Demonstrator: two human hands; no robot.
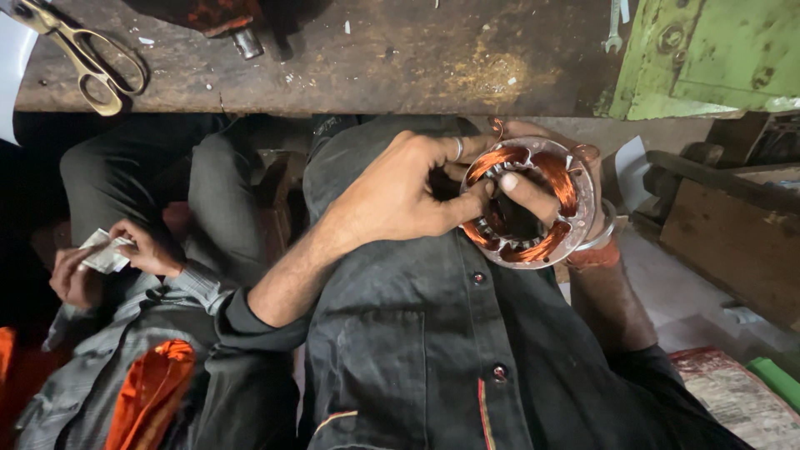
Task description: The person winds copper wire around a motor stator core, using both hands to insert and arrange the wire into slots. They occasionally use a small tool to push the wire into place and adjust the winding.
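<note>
A round metal motor stator [585, 218] wound with copper wire coils [560, 177] is held in front of my dark shirt. My right hand [533, 193] grips it from behind, and one finger comes through its middle hole. A metal bangle and an orange thread sit on that wrist. My left hand [398, 193], with a ring on one finger, reaches in from the left. Its fingertips pinch the copper winding at the stator's left inner rim. A loose end of copper wire curls up at the stator's top edge.
A worn wooden workbench [375, 67] runs across the top, with brass-handled scissors [83, 54] and a small wrench [612, 33] on it. A green metal part [708, 50] is at top right and a wooden box [733, 242] at right. Another person's hands [125, 258] hold a white packet at left.
</note>
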